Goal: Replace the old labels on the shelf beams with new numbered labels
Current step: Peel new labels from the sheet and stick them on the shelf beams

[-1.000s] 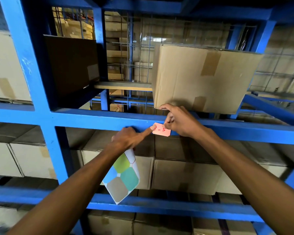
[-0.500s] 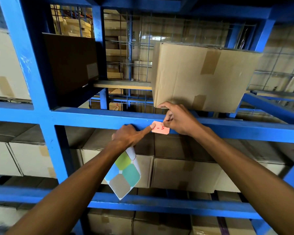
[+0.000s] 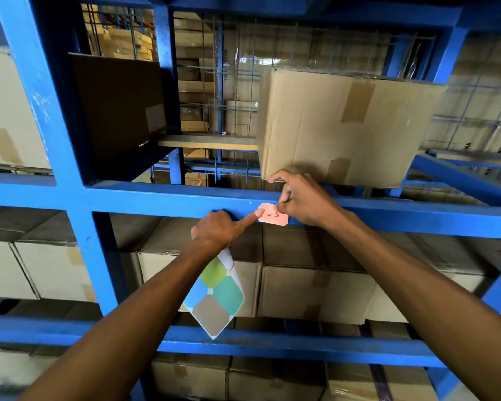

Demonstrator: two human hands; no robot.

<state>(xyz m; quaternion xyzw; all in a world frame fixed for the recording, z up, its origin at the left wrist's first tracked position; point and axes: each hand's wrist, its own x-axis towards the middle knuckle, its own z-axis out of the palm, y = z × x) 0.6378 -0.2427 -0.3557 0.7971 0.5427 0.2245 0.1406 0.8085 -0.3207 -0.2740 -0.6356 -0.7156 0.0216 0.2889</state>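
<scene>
Left hand [image 3: 214, 228] is gripping the sheet [image 3: 214, 296], forefinger pinning the label [image 3: 273, 218] to the beam [image 3: 156, 199]; right hand [image 3: 304, 199] is pinching its top, probably to align it.

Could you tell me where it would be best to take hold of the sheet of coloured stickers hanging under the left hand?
Probably the sticker sheet's free lower corner, pinched from below. It hangs flat and tilted under the left hand, which hides its top, and that corner points down, clear of the boxes behind.
</scene>
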